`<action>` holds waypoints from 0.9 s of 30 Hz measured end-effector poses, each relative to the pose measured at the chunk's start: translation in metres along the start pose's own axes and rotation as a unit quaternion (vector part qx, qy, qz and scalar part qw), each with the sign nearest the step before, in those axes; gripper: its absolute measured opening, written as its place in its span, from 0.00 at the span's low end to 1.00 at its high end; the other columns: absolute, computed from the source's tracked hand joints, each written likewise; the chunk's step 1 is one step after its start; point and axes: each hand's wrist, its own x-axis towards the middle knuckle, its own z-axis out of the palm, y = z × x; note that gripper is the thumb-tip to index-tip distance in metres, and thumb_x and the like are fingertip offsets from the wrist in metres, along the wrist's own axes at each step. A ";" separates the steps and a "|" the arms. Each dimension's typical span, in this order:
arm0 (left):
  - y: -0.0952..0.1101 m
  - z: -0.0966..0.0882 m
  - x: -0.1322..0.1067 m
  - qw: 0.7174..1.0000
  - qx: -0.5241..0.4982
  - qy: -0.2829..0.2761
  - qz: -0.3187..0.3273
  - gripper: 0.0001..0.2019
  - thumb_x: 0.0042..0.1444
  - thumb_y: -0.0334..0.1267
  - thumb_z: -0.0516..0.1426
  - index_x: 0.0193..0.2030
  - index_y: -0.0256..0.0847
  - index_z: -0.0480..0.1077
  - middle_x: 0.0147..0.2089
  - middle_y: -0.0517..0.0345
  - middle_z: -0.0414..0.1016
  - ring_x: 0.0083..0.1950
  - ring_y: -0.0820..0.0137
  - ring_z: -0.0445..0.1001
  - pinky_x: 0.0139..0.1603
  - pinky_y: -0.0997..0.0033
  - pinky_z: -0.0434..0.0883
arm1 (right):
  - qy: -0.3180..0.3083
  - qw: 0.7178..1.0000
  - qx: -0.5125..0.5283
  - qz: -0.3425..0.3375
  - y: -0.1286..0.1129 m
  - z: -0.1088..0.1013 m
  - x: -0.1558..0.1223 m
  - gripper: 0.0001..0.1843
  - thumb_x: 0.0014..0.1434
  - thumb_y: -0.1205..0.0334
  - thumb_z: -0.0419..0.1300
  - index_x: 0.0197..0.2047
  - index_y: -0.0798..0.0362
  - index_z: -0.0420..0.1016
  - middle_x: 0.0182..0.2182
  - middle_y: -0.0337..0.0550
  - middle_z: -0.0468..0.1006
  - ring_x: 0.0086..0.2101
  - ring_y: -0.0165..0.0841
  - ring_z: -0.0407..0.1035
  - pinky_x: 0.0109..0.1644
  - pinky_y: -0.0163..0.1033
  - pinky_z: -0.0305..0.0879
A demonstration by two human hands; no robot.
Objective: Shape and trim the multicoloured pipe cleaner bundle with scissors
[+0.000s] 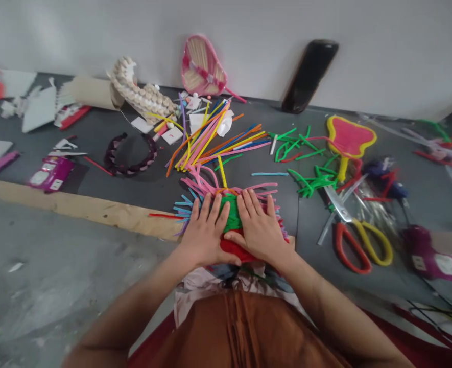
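Observation:
Both my hands lie flat, palms down, on a woven mat of pipe cleaners (231,212) at the table's front edge. A green band and a red band show between them. My left hand (206,232) covers the left part, its fingers spread. On the right part rests my right hand (262,225), fingers stretched out and thumb pointing inward. Pink, blue and purple pipe cleaner ends (187,202) stick out past the sides and top. A yellow pipe cleaner (222,171) points away from the top edge. The mat's covered parts are hidden.
Loose pipe cleaners (210,135) lie beyond the mat, with green cut pieces (313,181) to the right. Scissors (348,230) lie at right. A phone (310,74) and a pink fan (203,66) lean on the wall. A dark headband (129,156) is at left.

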 end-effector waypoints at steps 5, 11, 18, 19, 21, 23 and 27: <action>-0.001 0.001 -0.001 1.000 -0.023 0.005 -0.005 0.68 0.35 0.81 0.55 0.74 0.30 0.50 0.77 0.29 0.41 0.76 0.35 0.39 0.72 0.33 0.38 | -0.037 0.999 0.001 0.009 -0.003 0.000 0.003 0.54 0.60 0.28 0.47 0.73 0.65 0.50 0.72 0.65 0.48 0.72 0.55 0.39 0.70 0.70 0.33; 0.000 -0.002 0.002 1.000 -0.012 -0.004 -0.013 0.69 0.35 0.80 0.55 0.74 0.28 0.49 0.76 0.27 0.43 0.77 0.37 0.39 0.72 0.33 0.37 | 0.017 0.994 0.107 0.011 0.008 0.006 0.005 0.42 0.68 0.40 0.45 0.73 0.62 0.49 0.71 0.62 0.53 0.72 0.49 0.42 0.72 0.63 0.43; 0.000 -0.028 0.001 0.999 0.023 -0.034 0.004 0.67 0.37 0.81 0.53 0.75 0.34 0.46 0.76 0.24 0.40 0.76 0.32 0.40 0.69 0.28 0.42 | 0.286 0.921 0.230 0.129 0.068 -0.058 -0.055 0.22 0.71 0.58 0.46 0.63 0.51 0.67 0.63 0.56 0.69 0.63 0.42 0.64 0.62 0.52 0.66; -0.001 -0.037 0.001 0.999 0.029 -0.028 0.009 0.64 0.40 0.80 0.52 0.76 0.37 0.46 0.76 0.26 0.41 0.75 0.32 0.41 0.68 0.26 0.43 | 0.298 0.929 0.169 0.140 0.080 -0.067 -0.071 0.20 0.69 0.58 0.50 0.61 0.52 0.70 0.59 0.58 0.74 0.60 0.44 0.68 0.61 0.52 0.66; -0.005 -0.058 -0.001 0.999 0.052 0.003 0.013 0.53 0.51 0.73 0.52 0.75 0.40 0.48 0.76 0.31 0.45 0.75 0.35 0.45 0.67 0.26 0.46 | 0.270 0.949 0.030 0.161 0.104 -0.075 -0.104 0.19 0.67 0.56 0.53 0.55 0.53 0.74 0.50 0.58 0.79 0.52 0.47 0.73 0.57 0.53 0.68; -0.006 -0.080 -0.004 0.996 0.080 0.044 0.010 0.39 0.64 0.60 0.50 0.74 0.38 0.52 0.75 0.33 0.51 0.75 0.41 0.49 0.69 0.31 0.48 | 0.216 0.956 -0.054 0.193 0.125 -0.070 -0.133 0.21 0.67 0.53 0.49 0.51 0.56 0.76 0.46 0.60 0.81 0.47 0.50 0.75 0.53 0.56 0.71; 0.008 -0.094 -0.013 0.991 0.102 0.063 0.055 0.32 0.67 0.51 0.50 0.70 0.29 0.58 0.73 0.33 0.56 0.76 0.47 0.50 0.73 0.40 0.47 | 0.104 0.956 -0.123 0.244 0.150 -0.050 -0.160 0.26 0.67 0.54 0.44 0.50 0.63 0.76 0.45 0.65 0.80 0.46 0.54 0.75 0.50 0.58 0.71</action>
